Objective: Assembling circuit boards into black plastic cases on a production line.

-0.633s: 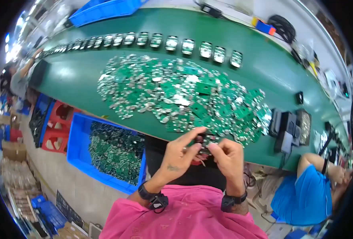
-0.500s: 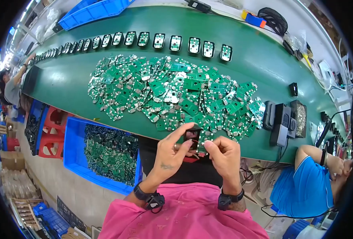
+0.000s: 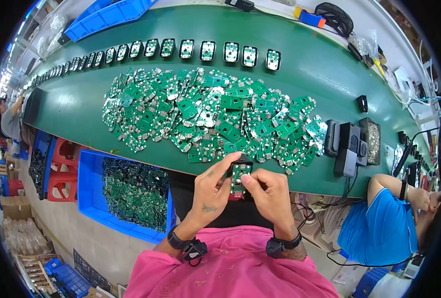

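In front of my body, at the table's near edge, my left hand is wrapped round a small black plastic casing. A green circuit board lies in the casing's open face; whether it is fully seated I cannot tell. My right hand has its thumb on the right side of this board, fingers curled beneath. Something red shows at the lower end of the casing. Just beyond my hands spreads a large heap of loose green circuit boards.
A row of black casings with boards runs along the far side. Right of the heap stand black devices and a tray of small parts. Below left sits a blue bin of boards. A person in blue sits at right.
My right hand has moved left, bringing the circuit board from beside the casing onto its open face. My left hand still holds the casing. The whole view has shifted slightly.
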`<state>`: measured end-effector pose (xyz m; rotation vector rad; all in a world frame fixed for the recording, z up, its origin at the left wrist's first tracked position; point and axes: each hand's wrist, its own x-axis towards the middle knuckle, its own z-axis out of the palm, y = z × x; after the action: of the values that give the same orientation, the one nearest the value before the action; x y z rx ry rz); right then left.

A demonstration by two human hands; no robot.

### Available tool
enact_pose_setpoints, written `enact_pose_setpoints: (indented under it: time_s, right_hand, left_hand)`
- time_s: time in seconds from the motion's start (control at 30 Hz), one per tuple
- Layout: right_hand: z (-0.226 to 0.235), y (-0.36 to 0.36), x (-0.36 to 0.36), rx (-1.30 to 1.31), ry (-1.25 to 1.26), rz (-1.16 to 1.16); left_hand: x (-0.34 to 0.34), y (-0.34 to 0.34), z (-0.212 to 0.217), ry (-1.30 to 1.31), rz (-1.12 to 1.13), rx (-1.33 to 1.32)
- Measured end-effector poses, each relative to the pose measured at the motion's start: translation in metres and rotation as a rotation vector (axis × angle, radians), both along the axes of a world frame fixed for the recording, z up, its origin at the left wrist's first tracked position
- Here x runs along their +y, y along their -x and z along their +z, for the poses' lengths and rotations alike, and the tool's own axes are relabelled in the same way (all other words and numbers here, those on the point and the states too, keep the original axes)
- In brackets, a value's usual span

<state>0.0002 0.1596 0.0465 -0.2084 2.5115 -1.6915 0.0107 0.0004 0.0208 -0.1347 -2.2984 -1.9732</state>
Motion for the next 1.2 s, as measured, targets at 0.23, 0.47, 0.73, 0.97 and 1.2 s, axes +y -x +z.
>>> enact_pose_setpoints:
  time_s: [0.23, 0.47, 0.73, 0.97, 1.2]
  right_hand:
    - [-0.004, 0.001, -0.002, 0.054, -0.034, -0.071]
    - [-0.012, -0.003, -0.006, 0.107, -0.225, -0.128]
    - [-0.020, -0.001, -0.020, 0.032, 0.148, -0.061]
    - [-0.035, 0.001, -0.021, 0.069, 0.223, -0.057]
    - [-0.035, 0.008, -0.016, 0.425, 0.166, 0.004]
  left_hand:
    - [-0.011, 0.000, -0.008, -0.286, -0.197, -0.171]
    - [-0.005, -0.002, 0.001, -0.367, -0.151, -0.298]
    - [0.004, 0.001, -0.004, -0.343, -0.049, -0.239]
    - [0.016, 0.002, -0.015, -0.077, 0.075, 0.122]
    - [0.012, 0.004, -0.017, -0.039, 0.074, 0.242]
